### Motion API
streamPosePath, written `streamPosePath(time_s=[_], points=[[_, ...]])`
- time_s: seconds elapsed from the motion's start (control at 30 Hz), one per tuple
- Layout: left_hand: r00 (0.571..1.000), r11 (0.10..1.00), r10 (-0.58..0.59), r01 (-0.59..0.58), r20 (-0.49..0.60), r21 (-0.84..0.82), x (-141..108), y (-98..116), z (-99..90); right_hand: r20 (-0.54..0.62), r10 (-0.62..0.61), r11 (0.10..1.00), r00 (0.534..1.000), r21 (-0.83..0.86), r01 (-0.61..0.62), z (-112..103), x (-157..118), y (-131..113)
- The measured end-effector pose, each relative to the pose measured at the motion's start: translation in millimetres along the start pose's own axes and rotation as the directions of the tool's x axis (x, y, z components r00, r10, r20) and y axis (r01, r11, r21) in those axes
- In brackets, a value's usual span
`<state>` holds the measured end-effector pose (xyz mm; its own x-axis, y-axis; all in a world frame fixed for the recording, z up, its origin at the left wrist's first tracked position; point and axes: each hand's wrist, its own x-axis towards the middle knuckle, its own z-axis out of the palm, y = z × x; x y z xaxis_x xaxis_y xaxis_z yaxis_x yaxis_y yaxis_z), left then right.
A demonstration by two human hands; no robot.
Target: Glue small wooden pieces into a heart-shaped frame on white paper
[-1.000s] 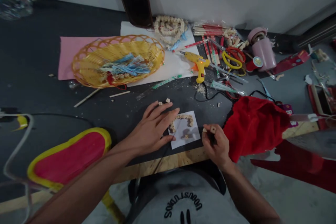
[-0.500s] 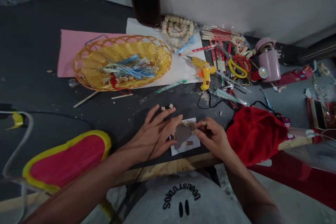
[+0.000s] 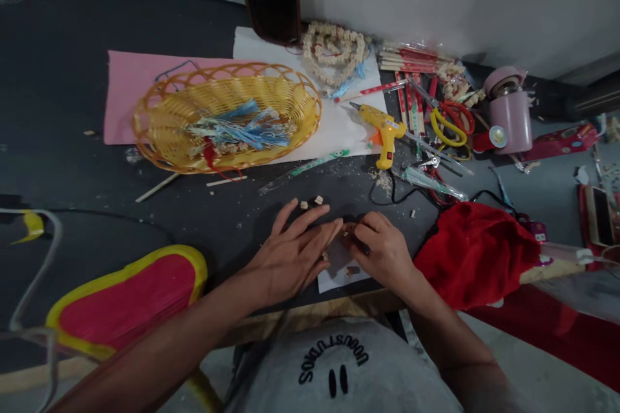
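My left hand lies with fingers stretched out and spread over the table and the left edge of a small white paper. Between its thumb and index finger a small beige piece shows. My right hand is curled over the paper, its fingertips pinched on small beige pieces close to the left fingertips. Most of what it grips is hidden. A small brown shape shows on the paper. Two loose beige pieces rest just beyond my left fingertips.
A yellow wicker basket with blue tassels stands at the back left. Behind my hands lie a yellow glue gun, yellow-handled scissors and beaded strands. Red cloth is at right, a pink-and-yellow padded shape at left.
My right hand has moved left over the paper, closer to my left fingertips, and now covers much of the curved row of beige pieces. The left hand stays nearly in place.
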<state>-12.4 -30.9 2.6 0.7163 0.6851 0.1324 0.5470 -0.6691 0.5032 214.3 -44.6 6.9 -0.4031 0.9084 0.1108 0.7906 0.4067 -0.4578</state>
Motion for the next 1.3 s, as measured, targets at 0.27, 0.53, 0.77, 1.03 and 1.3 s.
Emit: streamPosePath(time_s=[0.27, 0.53, 0.77, 1.03, 1.3], points=[[1.000, 1.000, 0.009, -0.010, -0.027, -0.010, 0, 0, 2.0, 0.013, 0.012, 0.997, 1.000, -0.075, -0.011, 6, -2, 0], [1.000, 1.000, -0.005, 0.005, -0.001, 0.023, 0, 1, 1.1, -0.004, 0.009, 0.995, 1.000, -0.102, -0.009, 6, -2, -1], [1.000, 0.999, 0.012, -0.013, 0.019, 0.040, 0, 1, 1.9, -0.030, 0.023, 1.000, 0.999, 0.016, -0.023, 4, -4, 1], [0.999, 1.000, 0.015, -0.016, 0.029, 0.022, 1, 0, 0.1, -0.056, 0.044, 0.993, 0.997, 0.116, -0.038, -2, -6, 2], [0.998, 0.998, 0.057, -0.057, -0.004, 0.029, 0, -2, 1.9, -0.058, 0.110, 0.992, 0.992, 0.061, -0.107, -13, -25, 11]])
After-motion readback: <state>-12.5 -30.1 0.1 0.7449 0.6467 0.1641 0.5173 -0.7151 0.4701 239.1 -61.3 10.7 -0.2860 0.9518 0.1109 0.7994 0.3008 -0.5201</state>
